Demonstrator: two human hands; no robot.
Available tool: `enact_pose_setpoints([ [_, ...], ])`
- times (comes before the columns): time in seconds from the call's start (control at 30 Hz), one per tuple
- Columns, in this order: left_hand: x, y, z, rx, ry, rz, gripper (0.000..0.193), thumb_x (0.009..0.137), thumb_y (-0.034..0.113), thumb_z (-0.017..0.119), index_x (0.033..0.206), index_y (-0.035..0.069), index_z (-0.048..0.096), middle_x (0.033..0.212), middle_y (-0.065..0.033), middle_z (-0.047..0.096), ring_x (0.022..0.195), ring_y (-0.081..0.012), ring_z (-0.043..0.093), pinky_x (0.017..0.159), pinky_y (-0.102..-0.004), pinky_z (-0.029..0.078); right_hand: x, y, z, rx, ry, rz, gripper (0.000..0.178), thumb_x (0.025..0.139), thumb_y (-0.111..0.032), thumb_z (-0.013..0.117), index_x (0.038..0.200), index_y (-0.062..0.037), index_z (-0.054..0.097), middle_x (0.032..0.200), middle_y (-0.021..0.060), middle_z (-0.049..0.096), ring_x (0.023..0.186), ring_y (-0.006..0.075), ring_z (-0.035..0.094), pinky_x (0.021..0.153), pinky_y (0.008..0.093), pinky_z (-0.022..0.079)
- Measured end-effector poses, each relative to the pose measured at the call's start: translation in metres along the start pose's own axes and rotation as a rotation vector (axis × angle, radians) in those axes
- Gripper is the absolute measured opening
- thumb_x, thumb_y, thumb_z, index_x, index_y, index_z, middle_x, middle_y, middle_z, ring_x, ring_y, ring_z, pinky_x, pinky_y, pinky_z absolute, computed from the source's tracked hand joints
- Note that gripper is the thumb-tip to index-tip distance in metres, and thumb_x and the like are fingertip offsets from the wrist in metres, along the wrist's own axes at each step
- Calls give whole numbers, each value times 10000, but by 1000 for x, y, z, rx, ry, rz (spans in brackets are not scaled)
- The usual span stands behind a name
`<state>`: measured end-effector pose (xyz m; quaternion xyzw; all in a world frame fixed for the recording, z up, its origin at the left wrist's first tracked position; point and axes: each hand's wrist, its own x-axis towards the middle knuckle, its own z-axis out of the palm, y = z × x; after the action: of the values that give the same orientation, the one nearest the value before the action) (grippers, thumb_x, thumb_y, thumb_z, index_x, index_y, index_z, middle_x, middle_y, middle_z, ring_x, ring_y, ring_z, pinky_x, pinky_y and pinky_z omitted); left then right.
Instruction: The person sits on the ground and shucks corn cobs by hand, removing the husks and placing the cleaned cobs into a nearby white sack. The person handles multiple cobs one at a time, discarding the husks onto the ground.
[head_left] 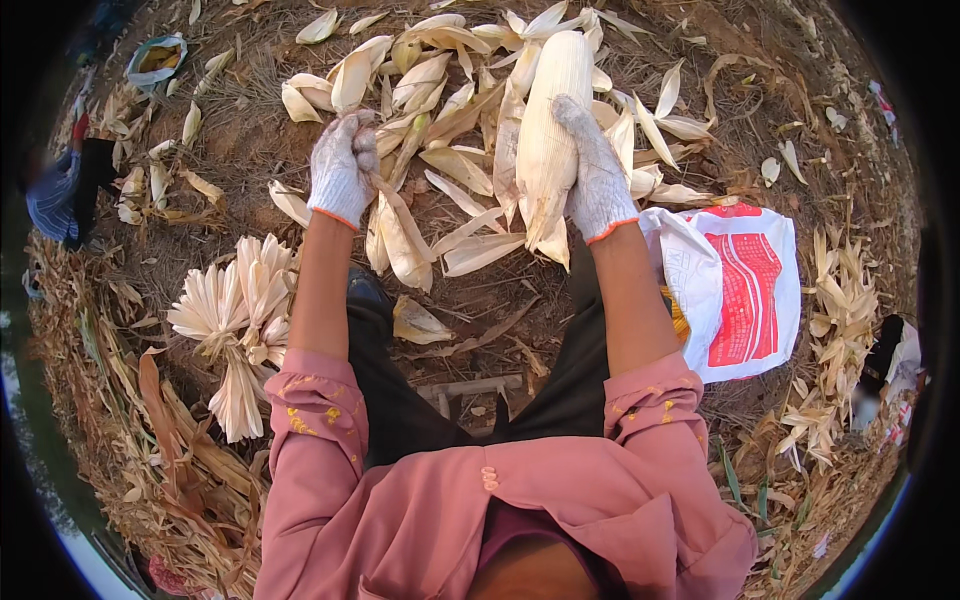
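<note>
My right hand point(598, 162), in a white knit glove with an orange cuff edge, grips an ear of corn point(548, 135) along its right side. The ear stands nearly lengthwise, tip away from me, with pale husk still around it. My left hand point(342, 168), in a matching soiled glove, is closed with curled fingers, apart from the ear. What it holds, if anything, is hidden. Loose corn husks point(405, 240) lie just beside and below it, and more spread over the ground beyond both hands.
A white and red woven sack point(745, 290) lies by my right forearm, with something yellow at its mouth. Bundled pale husks point(240, 310) rest left of my left arm. Dry stalks point(180, 450) are heaped at lower left. Farther off are an open bag point(157, 60) and another person point(55, 200).
</note>
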<state>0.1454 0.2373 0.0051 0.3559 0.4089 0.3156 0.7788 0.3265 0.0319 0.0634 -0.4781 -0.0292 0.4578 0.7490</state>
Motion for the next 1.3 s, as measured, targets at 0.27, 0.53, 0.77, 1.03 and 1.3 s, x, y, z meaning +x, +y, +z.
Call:
enact_pose_setpoints([
  [0.27, 2, 53, 124, 27, -656, 76, 412, 976, 271, 464, 1327, 67, 394, 1205, -242, 506, 946, -375, 628, 740, -450, 585, 10, -24, -34, 94, -2, -120, 595, 818, -326, 694, 1275, -26, 459, 1105, 118, 575, 966, 226, 598, 819, 371, 526],
  [0.53, -4, 86, 182, -240, -1106, -75, 627, 914, 478, 488, 1321, 3, 438, 1374, -294, 376, 1240, -437, 418, 1043, -589, 346, 9, -53, -52, 103, 40, -217, 526, 801, -341, 685, 1149, 31, 553, 980, 101, 616, 850, 175, 609, 726, 306, 511],
  [0.77, 3, -10, 148, 660, -243, -184, 616, 904, 492, 501, 1304, 24, 474, 1291, -218, 489, 1218, -316, 457, 1033, -507, 347, 5, -67, -55, 106, -76, -179, 578, 820, -351, 689, 1232, 9, 501, 1061, 90, 597, 890, 189, 610, 764, 329, 524],
  [1.03, -38, -15, 179, 138, -487, -351, 677, 918, 574, 429, 1348, 51, 407, 1297, -142, 509, 1176, -273, 508, 1009, -482, 395, -12, -52, -38, 63, -338, -53, 522, 837, -333, 669, 1181, 33, 527, 1019, 98, 616, 863, 155, 613, 713, 286, 523],
  [1.3, -37, -28, 116, -289, -360, -178, 491, 923, 392, 518, 1268, 46, 468, 1122, -151, 602, 1011, -308, 592, 919, -481, 477, 9, -9, -10, -880, -377, -96, 678, 851, -591, 515, 1160, 7, 595, 1088, 178, 643, 998, 268, 619, 869, 348, 478],
])
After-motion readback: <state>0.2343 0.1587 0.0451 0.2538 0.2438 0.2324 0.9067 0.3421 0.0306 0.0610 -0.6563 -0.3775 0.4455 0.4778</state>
